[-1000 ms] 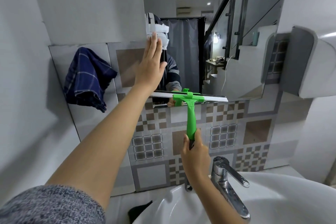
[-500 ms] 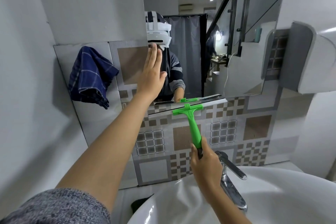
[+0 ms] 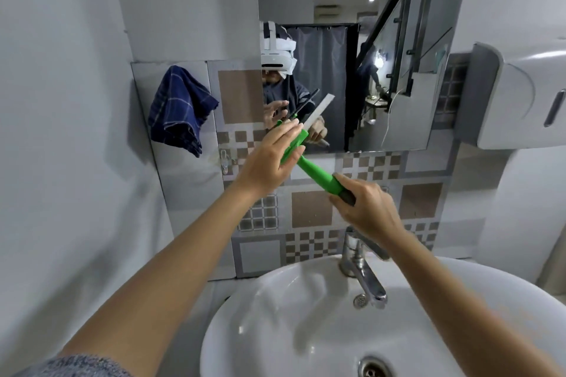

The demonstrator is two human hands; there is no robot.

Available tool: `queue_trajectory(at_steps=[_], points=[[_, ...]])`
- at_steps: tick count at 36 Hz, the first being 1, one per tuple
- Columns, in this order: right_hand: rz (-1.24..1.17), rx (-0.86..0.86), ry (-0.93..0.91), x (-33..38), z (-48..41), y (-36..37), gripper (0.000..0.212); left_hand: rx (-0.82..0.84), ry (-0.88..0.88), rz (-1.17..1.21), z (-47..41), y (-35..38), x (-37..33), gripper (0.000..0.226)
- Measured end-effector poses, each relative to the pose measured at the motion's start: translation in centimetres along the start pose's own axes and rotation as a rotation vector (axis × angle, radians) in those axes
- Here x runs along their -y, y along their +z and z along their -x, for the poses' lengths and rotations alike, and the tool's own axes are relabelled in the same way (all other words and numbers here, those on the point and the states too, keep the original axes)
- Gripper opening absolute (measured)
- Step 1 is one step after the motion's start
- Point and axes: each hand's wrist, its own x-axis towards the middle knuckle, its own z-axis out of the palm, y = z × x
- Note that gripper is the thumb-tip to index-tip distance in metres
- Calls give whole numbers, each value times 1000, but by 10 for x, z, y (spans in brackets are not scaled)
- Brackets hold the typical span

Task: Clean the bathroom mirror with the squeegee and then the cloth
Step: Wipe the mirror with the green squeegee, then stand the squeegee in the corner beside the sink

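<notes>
The mirror [image 3: 382, 76] hangs on the wall above the sink. A green squeegee [image 3: 312, 170] is held in the air in front of its lower edge, tilted, with its white blade [image 3: 318, 112] pointing up and to the right. My right hand [image 3: 364, 208] grips the dark end of the handle. My left hand [image 3: 269, 159] lies on the squeegee's green head, fingers along it. A dark blue checked cloth [image 3: 180, 107] hangs on the tiled wall left of the mirror.
A white sink [image 3: 275, 315] with a chrome tap [image 3: 361, 269] sits directly below my hands. A white dispenser [image 3: 520, 95] juts from the wall at the right. The left wall is close by.
The squeegee came off the mirror's bottom edge and swung to a tilt. My left hand left the glass and dropped onto the squeegee's head. My right hand shifted right.
</notes>
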Motion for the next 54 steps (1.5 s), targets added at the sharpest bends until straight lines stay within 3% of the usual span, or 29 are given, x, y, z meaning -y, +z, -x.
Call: queue_trajectory(at_steps=[5, 11, 15, 18, 23, 30, 34, 40, 45, 54], points=[[166, 96, -210, -4, -20, -30, 42, 129, 114, -110, 23, -7, -8, 47], [192, 194, -335, 0, -42, -55, 43, 225, 77, -128, 43, -21, -10, 50], [275, 156, -409, 7, -54, -64, 39, 224, 51, -81, 48, -26, -12, 49], [227, 51, -427, 13, -59, -60, 37, 116, -18, -5, 50, -26, -15, 47], [78, -229, -291, 25, -62, -34, 43, -73, -204, 104, 59, -23, -20, 46], [-323, -411, 13, 75, -53, 11, 60, -254, -423, 180, 76, -12, -24, 36], [-565, -309, 173, 95, -55, 32, 73, -325, -545, 258, 89, -6, -27, 45], [-928, -103, 200, 105, -68, 59, 79, -382, -610, 349, 105, -4, -14, 39], [-992, -11, 238, 112, -75, 85, 89, -345, -649, 314, 124, 0, 6, 36], [-992, 112, 253, 106, -68, 142, 87, -156, -781, 386, 165, 9, 29, 51]])
